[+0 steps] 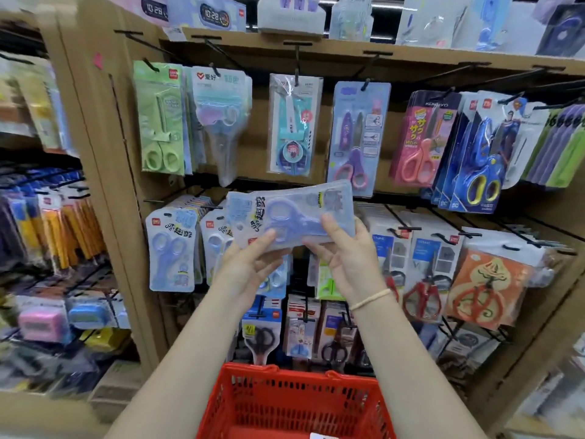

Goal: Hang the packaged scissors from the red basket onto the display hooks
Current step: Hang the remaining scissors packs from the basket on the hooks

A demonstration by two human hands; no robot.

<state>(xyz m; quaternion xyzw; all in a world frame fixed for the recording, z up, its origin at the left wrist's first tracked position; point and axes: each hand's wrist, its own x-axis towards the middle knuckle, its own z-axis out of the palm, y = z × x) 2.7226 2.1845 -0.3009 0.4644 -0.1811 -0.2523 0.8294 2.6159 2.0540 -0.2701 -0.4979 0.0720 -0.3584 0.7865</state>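
Observation:
I hold a stack of blue packaged scissors [291,213] sideways in front of the display, about chest high. My left hand [253,264] grips its lower left edge, thumb on the front. My right hand [342,248] grips the lower right part, thumb over the blister. The red basket [294,403] stands below my forearms. Matching blue scissors packs [171,248] hang on a black hook at the left of the middle row. More display hooks [297,63] jut from the cardboard board above, each carrying scissors packs.
Green scissors [161,122], pink scissors [418,144] and blue-yellow scissors [481,166] hang on the top row. Red-handled scissors [424,293] and orange packs [487,286] hang at right. A neighbouring rack [47,223] of stationery stands at left.

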